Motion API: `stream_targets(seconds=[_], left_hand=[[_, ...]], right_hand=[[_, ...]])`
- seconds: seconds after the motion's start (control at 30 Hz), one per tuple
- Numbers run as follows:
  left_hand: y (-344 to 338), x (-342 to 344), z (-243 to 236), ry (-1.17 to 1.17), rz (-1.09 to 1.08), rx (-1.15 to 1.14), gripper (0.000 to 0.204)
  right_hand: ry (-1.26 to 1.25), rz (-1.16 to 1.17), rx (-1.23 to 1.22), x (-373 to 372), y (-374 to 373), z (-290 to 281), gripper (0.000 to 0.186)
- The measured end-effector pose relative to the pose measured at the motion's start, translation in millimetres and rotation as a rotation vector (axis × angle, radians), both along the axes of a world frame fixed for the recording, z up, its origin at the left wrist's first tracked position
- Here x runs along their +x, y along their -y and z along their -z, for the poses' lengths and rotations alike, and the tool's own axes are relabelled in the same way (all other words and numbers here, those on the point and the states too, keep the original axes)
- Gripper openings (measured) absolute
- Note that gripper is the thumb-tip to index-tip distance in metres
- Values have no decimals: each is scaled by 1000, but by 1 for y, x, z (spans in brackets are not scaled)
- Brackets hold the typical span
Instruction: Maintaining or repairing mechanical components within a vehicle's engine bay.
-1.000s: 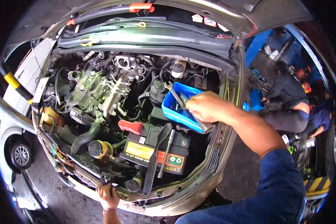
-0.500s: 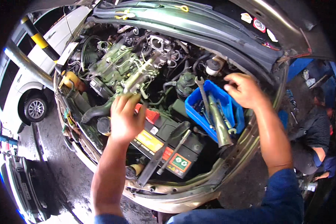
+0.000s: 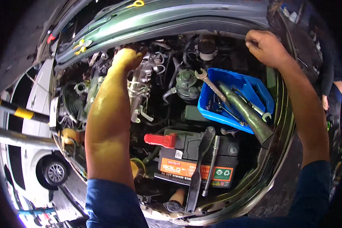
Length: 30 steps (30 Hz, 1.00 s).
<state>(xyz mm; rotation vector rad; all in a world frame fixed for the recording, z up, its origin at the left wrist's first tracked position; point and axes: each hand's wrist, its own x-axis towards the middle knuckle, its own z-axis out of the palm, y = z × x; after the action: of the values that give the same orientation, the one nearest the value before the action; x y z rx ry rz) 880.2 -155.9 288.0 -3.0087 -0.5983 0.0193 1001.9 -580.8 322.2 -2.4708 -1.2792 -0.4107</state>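
My left hand [image 3: 126,60] reaches deep to the back of the engine [image 3: 135,95], beside its metal intake part; its fingertips are lost in the dark. My right hand [image 3: 269,48] hovers near the far right corner of the bay, fingers curled in, nothing visible in them. Below it sits a blue cut-open container [image 3: 226,121] holding sockets and tools. A combination wrench [image 3: 216,89] and a dull green-grey tube [image 3: 247,110] lean across its rim. Another wrench end [image 3: 266,117] pokes out on the right. Neither hand touches the container.
A car battery [image 3: 186,152] with a red terminal cover [image 3: 160,140] stands in front. A flat dark bar [image 3: 201,167] and a long socket extension [image 3: 212,165] lie across it. A white-topped reservoir [image 3: 206,49] is at the back. Yellow-handled pliers [image 3: 81,46] lie on the cowl.
My view has shifted forward and turned. My left hand has moved from the engine's front edge to its back. My right hand has gone farther back, past the blue container, its fingers more curled.
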Motion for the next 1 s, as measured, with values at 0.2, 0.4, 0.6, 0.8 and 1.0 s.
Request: stream_targets(seconds=[0.2, 0.4, 0.6, 0.8, 1.0], left_hand=[[-42, 60, 21, -28, 212, 125, 69], [-53, 70, 38, -57, 129, 117, 67], [-41, 62, 27, 40, 90, -60, 77], [-28, 58, 28, 108, 146, 245, 83], [-26, 52, 27, 196, 93, 216, 85]], right_hand=[[87, -6, -47, 7, 2, 2, 16], [95, 18, -74, 9, 3, 5, 15], [101, 29, -80, 10, 1, 5, 15], [115, -3, -46, 8, 2, 4, 15], [118, 7, -43, 8, 2, 3, 14]])
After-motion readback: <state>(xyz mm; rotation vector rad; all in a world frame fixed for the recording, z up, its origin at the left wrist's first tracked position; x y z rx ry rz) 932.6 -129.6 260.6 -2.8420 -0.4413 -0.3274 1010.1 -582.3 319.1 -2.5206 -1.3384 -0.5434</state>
